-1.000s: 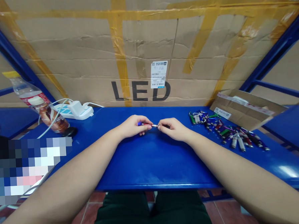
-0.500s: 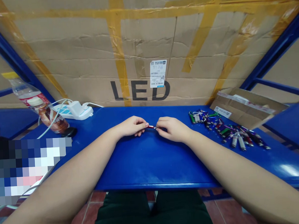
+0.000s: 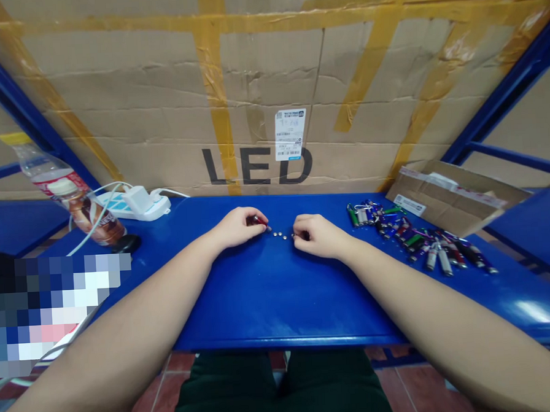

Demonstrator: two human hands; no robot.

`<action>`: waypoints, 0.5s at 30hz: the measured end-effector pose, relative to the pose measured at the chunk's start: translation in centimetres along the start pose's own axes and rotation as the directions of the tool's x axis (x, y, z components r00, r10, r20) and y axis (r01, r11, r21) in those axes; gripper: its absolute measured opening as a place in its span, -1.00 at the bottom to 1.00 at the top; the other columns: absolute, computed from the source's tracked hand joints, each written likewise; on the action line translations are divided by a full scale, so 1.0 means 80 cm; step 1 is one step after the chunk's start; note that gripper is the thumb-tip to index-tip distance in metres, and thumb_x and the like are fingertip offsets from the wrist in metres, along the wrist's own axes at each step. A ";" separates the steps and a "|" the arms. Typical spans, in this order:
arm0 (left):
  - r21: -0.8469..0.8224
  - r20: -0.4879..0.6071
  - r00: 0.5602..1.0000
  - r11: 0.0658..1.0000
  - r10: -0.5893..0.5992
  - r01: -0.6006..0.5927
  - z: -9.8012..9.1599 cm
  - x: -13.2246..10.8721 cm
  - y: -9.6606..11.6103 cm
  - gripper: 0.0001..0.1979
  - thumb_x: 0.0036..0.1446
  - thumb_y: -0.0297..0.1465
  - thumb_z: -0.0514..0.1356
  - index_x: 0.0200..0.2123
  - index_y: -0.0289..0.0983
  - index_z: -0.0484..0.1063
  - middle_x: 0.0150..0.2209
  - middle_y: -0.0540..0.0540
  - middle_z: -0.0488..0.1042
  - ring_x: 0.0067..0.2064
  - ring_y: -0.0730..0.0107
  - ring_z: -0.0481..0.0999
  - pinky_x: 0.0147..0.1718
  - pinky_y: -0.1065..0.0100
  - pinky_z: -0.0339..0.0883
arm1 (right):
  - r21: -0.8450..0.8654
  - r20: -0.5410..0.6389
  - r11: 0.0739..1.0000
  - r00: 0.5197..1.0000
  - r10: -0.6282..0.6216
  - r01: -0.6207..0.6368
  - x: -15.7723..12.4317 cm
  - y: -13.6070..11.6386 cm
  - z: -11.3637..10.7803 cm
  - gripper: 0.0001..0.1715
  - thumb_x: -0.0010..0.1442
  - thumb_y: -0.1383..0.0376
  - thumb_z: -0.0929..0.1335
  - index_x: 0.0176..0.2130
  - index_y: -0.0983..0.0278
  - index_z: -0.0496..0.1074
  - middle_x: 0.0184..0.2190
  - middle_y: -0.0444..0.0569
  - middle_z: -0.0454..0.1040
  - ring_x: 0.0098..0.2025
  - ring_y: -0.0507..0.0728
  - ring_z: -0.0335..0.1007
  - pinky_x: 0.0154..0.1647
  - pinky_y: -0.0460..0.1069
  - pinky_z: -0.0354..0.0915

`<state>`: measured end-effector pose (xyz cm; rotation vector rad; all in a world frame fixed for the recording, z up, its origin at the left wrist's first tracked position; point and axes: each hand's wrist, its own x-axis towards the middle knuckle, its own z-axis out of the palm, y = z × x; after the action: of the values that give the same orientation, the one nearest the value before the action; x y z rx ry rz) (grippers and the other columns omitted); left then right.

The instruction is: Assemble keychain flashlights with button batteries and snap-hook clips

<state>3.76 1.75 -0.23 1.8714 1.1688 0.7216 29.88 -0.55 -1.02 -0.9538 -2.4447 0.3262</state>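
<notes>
My left hand (image 3: 241,226) is closed around a small red mini flashlight (image 3: 258,220), its end tilted down toward the table. Just past that end, several tiny silver button cells (image 3: 279,234) lie in a short row on the blue tabletop, between my two hands. To the right of them my right hand (image 3: 314,234) rests low, thumb and fingers pinched together. A small dark bit shows at its fingertips, too small and covered to name. On the right lies a pile of mini flashlights (image 3: 412,239) in green, blue, red, purple and silver, some with clips.
A blue table (image 3: 280,298) spans the front. Behind it stands a large taped carton (image 3: 159,113) marked LED. An open cardboard box (image 3: 445,203) sits at the right. On the left are a power strip (image 3: 157,207), a brown-labelled bottle (image 3: 95,218) and a taller yellow-capped bottle (image 3: 42,163).
The red flashlight has come away from my right hand and now tilts in my left. My hands have moved slightly apart, and button cells now lie on the table between them.
</notes>
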 end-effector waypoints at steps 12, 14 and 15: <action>-0.255 0.053 0.998 0.967 0.029 -0.015 -0.005 -0.008 0.015 -0.72 0.00 -0.39 0.43 -0.22 -0.33 0.49 -0.29 -0.09 0.62 -0.29 0.40 0.59 -0.17 0.29 0.47 | 0.380 -0.163 0.917 0.967 0.194 -0.120 -0.006 -0.003 -0.006 -0.85 0.03 0.31 0.38 -0.45 0.21 0.28 -0.43 -0.11 0.50 -0.38 0.08 0.39 -0.32 -0.02 0.30; -0.251 0.093 0.992 0.966 0.082 -0.056 0.002 -0.010 0.021 -0.68 0.00 -0.36 0.45 -0.17 -0.34 0.53 -0.27 -0.10 0.62 -0.27 0.38 0.59 -0.16 0.28 0.47 | 0.445 -0.179 0.891 0.967 0.183 -0.086 -0.005 -0.009 -0.003 -0.83 0.05 0.29 0.42 -0.34 0.21 0.35 -0.38 -0.10 0.53 -0.36 0.08 0.43 -0.31 -0.01 0.35; -0.241 0.108 0.989 0.968 0.102 -0.074 0.004 -0.011 0.023 -0.65 0.01 -0.34 0.45 -0.14 -0.34 0.55 -0.25 -0.12 0.63 -0.25 0.37 0.59 -0.15 0.28 0.47 | 0.460 -0.183 0.885 0.967 0.175 -0.073 -0.005 -0.012 -0.002 -0.82 0.06 0.28 0.43 -0.30 0.22 0.37 -0.37 -0.10 0.54 -0.35 0.08 0.45 -0.29 -0.01 0.38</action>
<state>4.50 0.33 1.16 1.7481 0.8875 0.7523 29.69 -1.49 -0.67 -0.8841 -1.9820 0.7550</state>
